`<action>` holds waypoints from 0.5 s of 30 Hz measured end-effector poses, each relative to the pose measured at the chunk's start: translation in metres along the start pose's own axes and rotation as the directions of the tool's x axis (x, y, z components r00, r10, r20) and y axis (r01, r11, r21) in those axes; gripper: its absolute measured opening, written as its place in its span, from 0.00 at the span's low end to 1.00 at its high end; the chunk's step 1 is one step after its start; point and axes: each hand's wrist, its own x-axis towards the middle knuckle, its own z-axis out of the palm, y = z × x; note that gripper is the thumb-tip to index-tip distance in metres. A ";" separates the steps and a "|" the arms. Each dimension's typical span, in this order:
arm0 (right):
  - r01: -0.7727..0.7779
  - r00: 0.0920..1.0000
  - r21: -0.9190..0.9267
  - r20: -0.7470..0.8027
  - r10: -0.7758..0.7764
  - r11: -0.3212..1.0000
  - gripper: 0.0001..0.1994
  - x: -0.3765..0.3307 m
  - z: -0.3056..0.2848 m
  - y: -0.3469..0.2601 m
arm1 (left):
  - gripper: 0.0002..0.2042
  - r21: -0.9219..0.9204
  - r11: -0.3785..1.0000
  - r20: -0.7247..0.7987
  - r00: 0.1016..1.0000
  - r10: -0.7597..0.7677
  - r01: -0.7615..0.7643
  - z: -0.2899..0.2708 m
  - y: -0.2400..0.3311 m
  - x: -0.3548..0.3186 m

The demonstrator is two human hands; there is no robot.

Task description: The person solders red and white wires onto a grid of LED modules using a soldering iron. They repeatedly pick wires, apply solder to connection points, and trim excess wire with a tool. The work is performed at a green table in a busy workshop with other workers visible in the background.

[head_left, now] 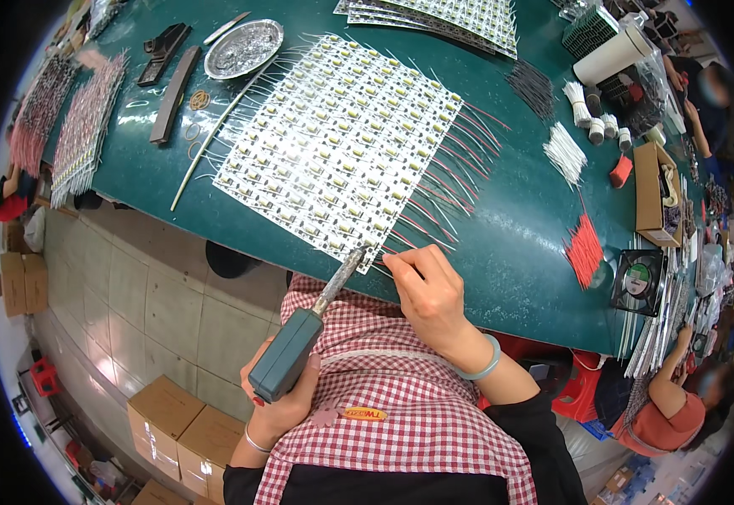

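Observation:
A white circuit board panel (333, 143), covered in rows of small yellow components, lies on the green table in front of me. Wrapped round the dark green body of a soldering gun (286, 355), my left hand (295, 396) holds it with its metal tip on the panel's near corner. My right hand (431, 295) is closed in a pinch at that same corner, on a thin wire that is mostly hidden by the fingers. Red, black and white wires (447, 181) stick out along the panel's right edge, and pale wires show along its left edge.
At the back stand a metal dish (244, 49) and stacked panels (443, 21). Bundles of red wires (584, 252), white wires (565, 154) and black wires (532, 88) lie right, near a small fan (639, 282) and a cardboard box (658, 194). Co-workers sit at the far right.

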 end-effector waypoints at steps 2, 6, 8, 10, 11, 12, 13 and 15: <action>-0.031 1.000 0.014 0.001 0.031 0.999 0.13 0.000 -0.001 -0.002 | 0.10 0.003 1.000 0.005 1.000 0.006 -0.006 0.000 0.003 0.001; -0.014 0.998 0.026 -0.067 0.016 1.000 0.13 0.001 -0.001 -0.004 | 0.10 0.002 0.998 0.007 0.998 -0.068 0.068 -0.002 0.002 -0.005; 0.030 0.995 0.021 -0.099 -0.028 0.999 0.14 0.001 -0.001 -0.005 | 0.10 -0.009 0.995 0.011 0.995 -0.101 0.101 -0.003 0.000 -0.008; 0.055 0.994 0.033 -0.100 -0.051 0.998 0.14 -0.001 -0.002 -0.006 | 0.11 -0.006 0.994 0.017 0.994 -0.105 0.106 -0.005 -0.003 -0.011; 0.057 0.995 0.048 -0.086 -0.053 0.997 0.14 -0.003 -0.002 -0.008 | 0.11 0.002 0.996 0.021 0.995 -0.094 0.094 -0.006 -0.005 -0.012; 0.059 0.996 0.063 -0.071 -0.055 0.996 0.14 -0.004 -0.002 -0.010 | 0.11 0.010 0.997 0.024 0.996 -0.082 0.082 -0.007 -0.006 -0.013; 0.054 0.997 0.064 -0.057 -0.050 0.996 0.14 -0.006 -0.001 -0.010 | 0.11 0.008 0.998 0.020 0.997 -0.068 0.068 -0.007 -0.006 -0.014; 0.043 0.999 0.068 -0.030 -0.041 0.997 0.14 -0.011 0.003 -0.010 | 0.11 0.005 0.999 0.012 0.999 -0.040 0.040 -0.007 -0.005 -0.014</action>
